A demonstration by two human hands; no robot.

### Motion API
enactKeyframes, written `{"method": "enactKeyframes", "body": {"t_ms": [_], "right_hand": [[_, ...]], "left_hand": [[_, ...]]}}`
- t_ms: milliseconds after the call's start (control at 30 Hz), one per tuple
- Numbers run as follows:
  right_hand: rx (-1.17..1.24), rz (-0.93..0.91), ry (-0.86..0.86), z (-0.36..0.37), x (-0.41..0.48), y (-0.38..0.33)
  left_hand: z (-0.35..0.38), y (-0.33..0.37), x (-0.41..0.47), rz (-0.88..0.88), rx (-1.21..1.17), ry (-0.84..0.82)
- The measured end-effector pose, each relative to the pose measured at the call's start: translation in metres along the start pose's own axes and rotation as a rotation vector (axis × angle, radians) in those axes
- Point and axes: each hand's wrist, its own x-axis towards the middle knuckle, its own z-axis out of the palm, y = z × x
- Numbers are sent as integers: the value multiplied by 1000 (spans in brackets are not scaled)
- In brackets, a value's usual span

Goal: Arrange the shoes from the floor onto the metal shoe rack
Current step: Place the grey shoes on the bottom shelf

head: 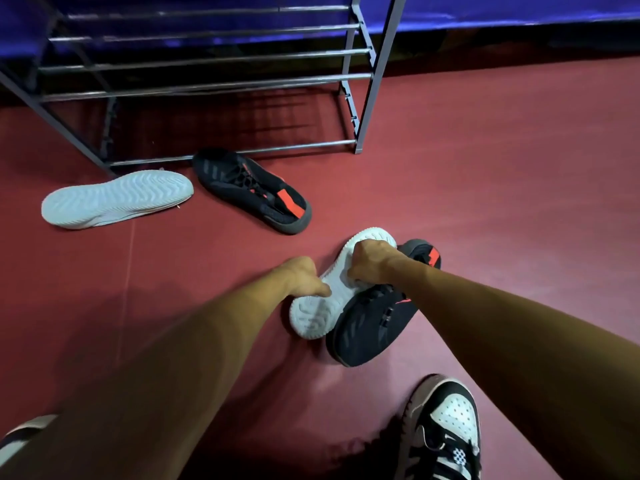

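A white-soled shoe point(317, 315) lies sole-up on the red floor, leaning against a black shoe with red accents point(374, 323). My left hand point(304, 278) grips the white sole's middle edge. My right hand point(369, 259) is closed on its far end. Further off, a second black shoe point(249, 188) sits upright by the metal shoe rack point(207, 84). Another white-soled shoe point(114, 199) lies sole-up to its left. The rack's bars carry nothing that I can see.
A blue barrier point(519, 12) runs behind the rack. My own feet in black-and-white sneakers point(446, 431) stand at the bottom right and bottom left. Red floor stretches to the right of the rack.
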Motion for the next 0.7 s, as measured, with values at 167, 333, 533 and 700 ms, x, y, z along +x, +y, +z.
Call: {"method": "enactKeyframes", "body": {"t_ms": [167,333,533,700], "right_hand": [[26,15,-23,-11,-4,-5],[20,-11,-25,-8,-2,-8],[113,-83,-57,-17,-2,-1],[13,-34,59,-51,2,9]], "left_hand": [[-8,7,-1,10,26,22],[-5,11,-8,-47,10,10],[-6,14,-18,-73,-60,51],[-39,35,-21,40,223,39]]}}
